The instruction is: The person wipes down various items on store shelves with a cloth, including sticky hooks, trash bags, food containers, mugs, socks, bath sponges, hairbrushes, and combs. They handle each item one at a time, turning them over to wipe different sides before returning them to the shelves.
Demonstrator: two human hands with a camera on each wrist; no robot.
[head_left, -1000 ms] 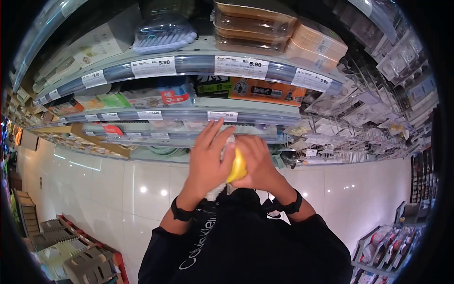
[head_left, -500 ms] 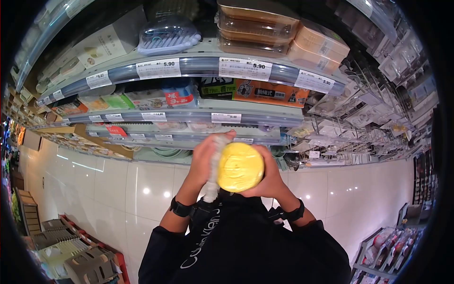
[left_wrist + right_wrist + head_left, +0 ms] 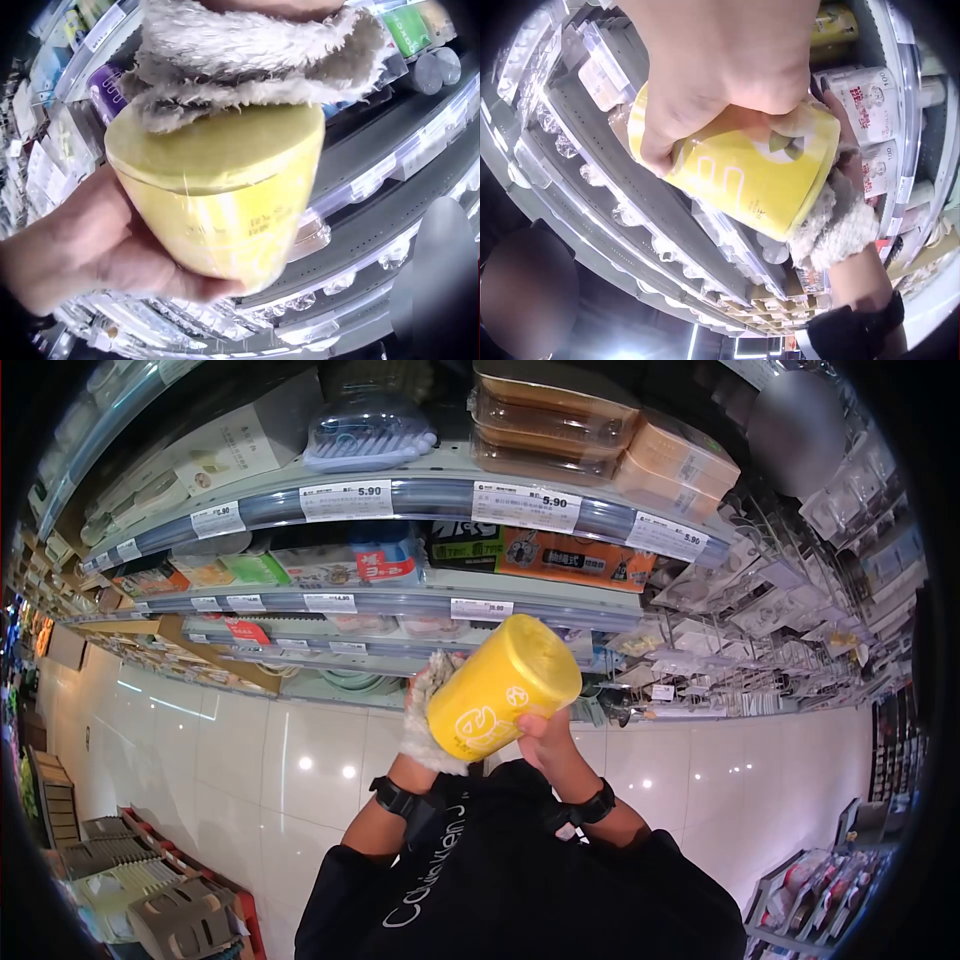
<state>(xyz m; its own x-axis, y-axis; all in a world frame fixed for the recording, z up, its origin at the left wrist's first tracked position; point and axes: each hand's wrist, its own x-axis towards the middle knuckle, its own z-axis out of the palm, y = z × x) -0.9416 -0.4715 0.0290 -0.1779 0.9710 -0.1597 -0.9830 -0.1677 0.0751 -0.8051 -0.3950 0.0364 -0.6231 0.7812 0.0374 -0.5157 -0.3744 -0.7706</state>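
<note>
A yellow cylinder with white printing (image 3: 505,685) is tilted between the two hands. My right hand (image 3: 550,745) grips its side, the thumb lying on the printed surface; in the right wrist view that hand (image 3: 720,67) curls over it. A fluffy whitish band (image 3: 430,720) surrounds my left hand, which the band and cylinder mostly hide in the head view. Behind the cylinder's end, the right wrist view shows straight left fingers (image 3: 840,116) beside it. The flat yellow end (image 3: 217,146) faces the band (image 3: 225,60) in the left wrist view.
Shelves with price labels (image 3: 525,505) stand in front, holding clear-lidded containers (image 3: 555,425) and an orange box (image 3: 575,557). Hanging packages (image 3: 790,595) fill the right side. Below lies a pale tiled floor (image 3: 310,800), with racks at both lower corners (image 3: 190,915).
The cylinder has turned from showing its round end to showing its printed side, tilting up and right. The right hand has shifted lower around it, and the left hand has become mostly hidden.
</note>
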